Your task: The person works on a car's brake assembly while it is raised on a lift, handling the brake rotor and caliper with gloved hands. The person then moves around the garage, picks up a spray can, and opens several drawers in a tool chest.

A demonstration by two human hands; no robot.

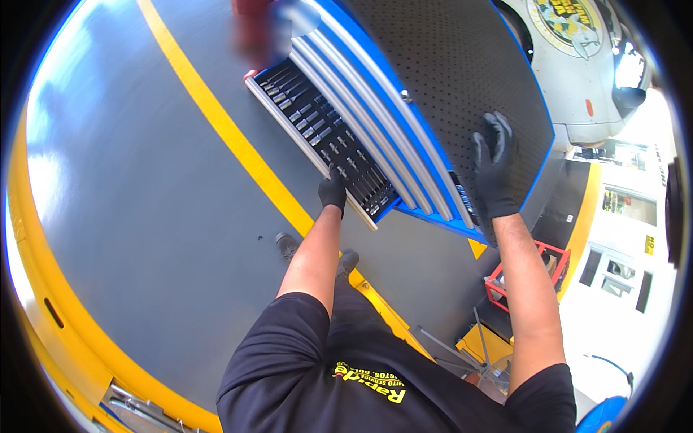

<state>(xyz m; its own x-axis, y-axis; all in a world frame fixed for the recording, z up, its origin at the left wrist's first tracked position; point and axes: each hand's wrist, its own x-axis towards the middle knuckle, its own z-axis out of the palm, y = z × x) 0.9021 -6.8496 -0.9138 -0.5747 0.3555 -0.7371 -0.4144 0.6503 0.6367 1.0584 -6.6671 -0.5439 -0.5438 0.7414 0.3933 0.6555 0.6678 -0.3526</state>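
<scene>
While the drawer of black tools stands pulled out at eleven o'clock, I see my gloved left hand curled on its front rail, and my right hand lying spread flat on the cabinet's perforated black top at one o'clock.

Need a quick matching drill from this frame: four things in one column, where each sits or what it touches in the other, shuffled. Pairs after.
Things:
1. left hand
2. right hand
3. yellow stripe
4. red stand

Places:
A. flat on the black perforated top
B. on the grey floor, running diagonally
C. at the open drawer's front edge
D. on the floor, right of the right forearm

Pairs: 1-C, 2-A, 3-B, 4-D
</scene>
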